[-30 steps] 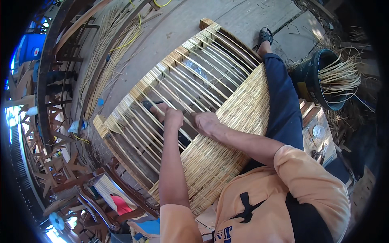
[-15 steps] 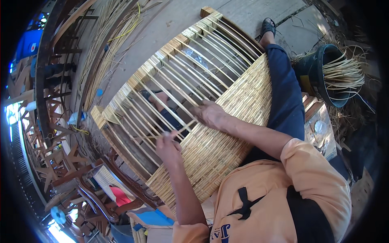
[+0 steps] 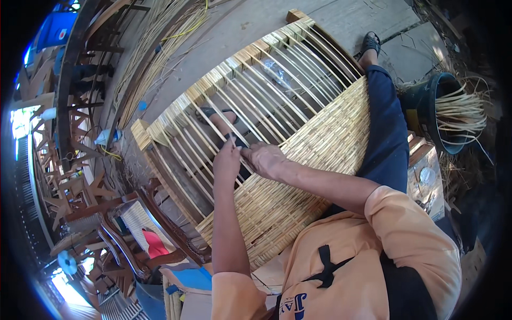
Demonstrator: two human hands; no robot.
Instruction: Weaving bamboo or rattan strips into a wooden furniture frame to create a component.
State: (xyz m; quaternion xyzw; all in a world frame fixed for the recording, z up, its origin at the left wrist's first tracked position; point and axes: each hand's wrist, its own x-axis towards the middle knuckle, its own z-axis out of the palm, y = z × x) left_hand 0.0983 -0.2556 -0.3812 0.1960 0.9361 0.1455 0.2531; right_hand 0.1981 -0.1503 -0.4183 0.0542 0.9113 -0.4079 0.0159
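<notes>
A wooden frame (image 3: pixel 142 133) lies across my legs, strung with pale cane strands (image 3: pixel 300 69) along its open part and densely woven (image 3: pixel 320 149) on the side nearest me. My left hand (image 3: pixel 228 159) pinches a strand among the open ones, just above the woven edge. Right beside it, my right hand (image 3: pixel 264 160) has its fingers curled round the strands at that edge, back of the hand upward. The fingertips of my right hand are partly hidden. A sandalled foot (image 3: pixel 224 116) shows beneath the open strands.
A dark bucket of cane strips (image 3: pixel 458 112) stands right of my trousered leg (image 3: pixel 386 122). Loose long canes (image 3: pixel 144 58) lie along the back left. Carved wooden chairs (image 3: pixel 186 245), a blue drum (image 3: pixel 58 29) and stacked wooden pieces (image 3: pixel 74 197) crowd the left.
Half a second ago my left hand was lower left with a loose strand crossing toward my right hand. It has moved up and right, close beside my right hand. The view has shifted slightly.
</notes>
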